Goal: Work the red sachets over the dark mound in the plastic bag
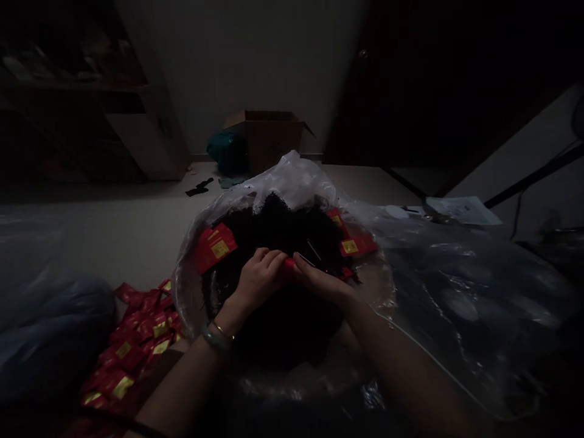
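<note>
My left hand [259, 274] and my right hand [322, 283] meet over a wide, plastic-lined basin [378, 286]. Between their fingers is a small red packet [289, 266], mostly covered by the hands. A thin shiny rod [306, 260] shows by my right fingers; I cannot make out whether it is held. Below the hands, the basin is heaped with dark, loose, crinkled material [283, 328]. Red packets with gold labels lie on that heap, some at the left [216, 248] and others at the right [358, 246].
Many more red packets [132, 340] are piled at the lower left. Clear plastic sheeting [456, 292] spreads to the right, and a dark bag [55, 340] sits at the left. Against the wall stand an open cardboard box [274, 140] and a teal bag [228, 152]. The room is dim.
</note>
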